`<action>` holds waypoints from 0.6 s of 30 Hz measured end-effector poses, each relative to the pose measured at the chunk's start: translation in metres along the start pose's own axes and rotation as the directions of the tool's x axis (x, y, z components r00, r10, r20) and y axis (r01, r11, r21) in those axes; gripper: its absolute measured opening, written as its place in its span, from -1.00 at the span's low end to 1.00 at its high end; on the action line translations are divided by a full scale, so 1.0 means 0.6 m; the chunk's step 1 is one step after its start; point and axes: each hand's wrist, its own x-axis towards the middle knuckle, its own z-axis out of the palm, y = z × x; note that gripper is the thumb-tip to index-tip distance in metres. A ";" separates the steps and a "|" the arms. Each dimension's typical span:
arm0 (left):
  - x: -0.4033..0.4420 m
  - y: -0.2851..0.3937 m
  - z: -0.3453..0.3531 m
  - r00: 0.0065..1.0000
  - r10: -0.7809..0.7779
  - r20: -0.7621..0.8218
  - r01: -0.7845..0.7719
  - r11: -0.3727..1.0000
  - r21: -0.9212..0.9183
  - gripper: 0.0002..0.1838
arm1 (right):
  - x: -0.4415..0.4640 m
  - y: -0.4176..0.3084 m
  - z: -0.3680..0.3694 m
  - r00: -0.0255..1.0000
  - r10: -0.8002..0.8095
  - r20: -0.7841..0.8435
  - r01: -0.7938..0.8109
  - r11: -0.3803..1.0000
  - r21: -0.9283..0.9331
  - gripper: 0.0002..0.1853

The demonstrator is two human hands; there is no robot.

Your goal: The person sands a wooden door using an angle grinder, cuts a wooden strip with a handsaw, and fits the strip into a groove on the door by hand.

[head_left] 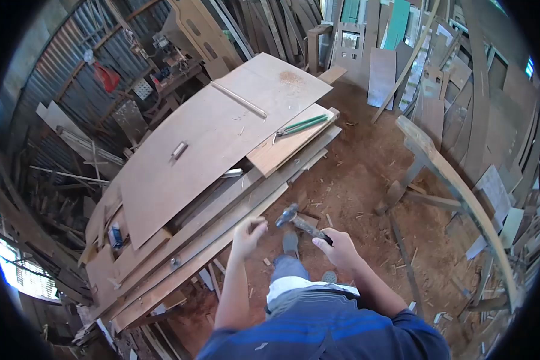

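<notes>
My right hand (337,246) is wrapped round the handle of a hammer (306,225), whose metal head points up and to the left. Just left of the hammer head is my left hand (249,236), with its fingers curled together; whatever they hold, if anything, is too small to make out. Both hands are in front of my body, beside the near edge of a stack of boards (222,207). Green-handled pincers (303,125) lie on a light wooden piece (270,153) at the right of the stack.
A large plywood sheet (186,129) tops the stack, bearing a wooden strip (239,99) and a small cylinder (179,150). On the right stands a long curved beam (462,192). Planks lean against the back wall, and wood scraps litter the dirt floor (360,174).
</notes>
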 end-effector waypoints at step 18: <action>1.092 -0.072 -0.008 0.886 -0.004 -0.464 0.321 0.727 0.607 -0.56 | 0.418 -0.069 -0.009 0.826 0.423 -0.371 -0.268 0.876 0.402 -0.69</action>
